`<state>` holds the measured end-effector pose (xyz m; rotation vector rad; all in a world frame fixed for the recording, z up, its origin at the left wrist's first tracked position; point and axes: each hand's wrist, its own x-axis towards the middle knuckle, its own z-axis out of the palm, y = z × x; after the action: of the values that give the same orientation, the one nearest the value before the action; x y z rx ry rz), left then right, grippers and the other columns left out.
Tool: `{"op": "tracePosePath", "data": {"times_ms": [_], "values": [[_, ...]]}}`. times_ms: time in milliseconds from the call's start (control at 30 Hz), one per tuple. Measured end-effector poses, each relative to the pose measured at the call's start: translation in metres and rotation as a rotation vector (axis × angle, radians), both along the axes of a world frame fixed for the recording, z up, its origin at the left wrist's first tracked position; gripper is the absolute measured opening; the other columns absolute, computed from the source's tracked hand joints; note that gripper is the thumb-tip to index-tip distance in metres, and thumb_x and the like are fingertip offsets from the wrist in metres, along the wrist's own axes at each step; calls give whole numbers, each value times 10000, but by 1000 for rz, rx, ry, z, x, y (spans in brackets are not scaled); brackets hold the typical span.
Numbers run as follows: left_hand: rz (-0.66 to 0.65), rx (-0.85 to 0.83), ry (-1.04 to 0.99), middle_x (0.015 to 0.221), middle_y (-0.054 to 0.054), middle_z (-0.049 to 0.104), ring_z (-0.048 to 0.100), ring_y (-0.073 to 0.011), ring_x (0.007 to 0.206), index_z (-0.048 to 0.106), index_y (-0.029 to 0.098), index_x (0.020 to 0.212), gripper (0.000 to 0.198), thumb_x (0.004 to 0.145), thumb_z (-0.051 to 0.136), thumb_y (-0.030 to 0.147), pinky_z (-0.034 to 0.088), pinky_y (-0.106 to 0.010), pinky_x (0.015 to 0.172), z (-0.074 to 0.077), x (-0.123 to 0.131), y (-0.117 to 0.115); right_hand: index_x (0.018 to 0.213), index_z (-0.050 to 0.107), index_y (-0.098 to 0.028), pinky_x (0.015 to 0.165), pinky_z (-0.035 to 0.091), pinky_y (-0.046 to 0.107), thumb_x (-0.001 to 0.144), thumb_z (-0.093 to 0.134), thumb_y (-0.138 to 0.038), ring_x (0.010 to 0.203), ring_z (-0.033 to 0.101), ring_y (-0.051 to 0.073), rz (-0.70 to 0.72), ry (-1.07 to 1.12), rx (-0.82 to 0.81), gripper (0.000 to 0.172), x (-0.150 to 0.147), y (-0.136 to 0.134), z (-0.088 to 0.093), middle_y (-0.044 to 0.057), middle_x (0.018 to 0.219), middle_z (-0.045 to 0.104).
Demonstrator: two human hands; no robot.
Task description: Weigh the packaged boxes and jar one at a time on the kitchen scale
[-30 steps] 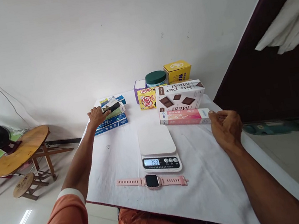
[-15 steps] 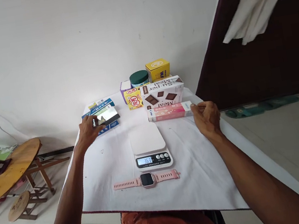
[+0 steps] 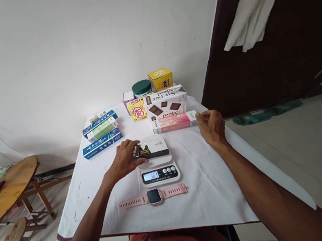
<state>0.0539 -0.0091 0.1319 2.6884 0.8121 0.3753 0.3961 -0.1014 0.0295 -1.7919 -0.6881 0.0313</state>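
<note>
Right now I have the left hand [image 3: 125, 158] stretched in from the near left of the scale [image 3: 160, 174], palm turned down, thumb on the near side and fingers on the far side of a black-and-white box [image 3: 155, 148], pinching its left end. That box lies level over the scale's platform; I can't tell from my view whether it touches. The right forearm angles in from the scale's near right, the right hand [image 3: 212, 128] curled, its thumb at the right end of a pink box [image 3: 175, 121] beyond and to the right of the scale; whether it grips, I can't tell. A pink watch [image 3: 154, 196] lies on the counter [image 3: 214, 198], just on the scale's near side.
</note>
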Motion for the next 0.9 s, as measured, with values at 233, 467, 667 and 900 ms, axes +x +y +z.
{"op": "tracePosePath", "data": {"times_ms": [233,467,667,900], "values": [[21,60,-185,1295,-101,683,675,-294,1214,627,257,1375,524,951,779,524,552,-452,1023,31,-17,9,890,480,-287,1069,480,617,899,554,-511,1152,638,384,-43,17,56,236,4,4,-9,171,1041,681],[-20,65,20,1330,-126,661,619,-344,1281,613,237,1416,587,909,838,429,504,-528,1079,14,1,-5,888,441,-287,1082,473,587,883,552,-490,1114,631,359,-46,25,65,231,2,5,-5,174,1037,683],[-30,41,100,1129,-68,697,674,-271,1056,686,235,1210,357,885,832,248,540,-439,932,11,6,1,878,432,-298,1064,487,592,874,551,-475,1072,643,355,-55,41,86,214,2,6,-4,146,984,682],[-148,167,-15,1116,-72,671,656,-263,1050,670,221,1232,362,903,811,278,540,-407,900,24,72,17,838,433,-295,1061,473,588,907,522,-461,1047,639,353,-72,62,120,200,2,9,-3,165,970,677]]}}
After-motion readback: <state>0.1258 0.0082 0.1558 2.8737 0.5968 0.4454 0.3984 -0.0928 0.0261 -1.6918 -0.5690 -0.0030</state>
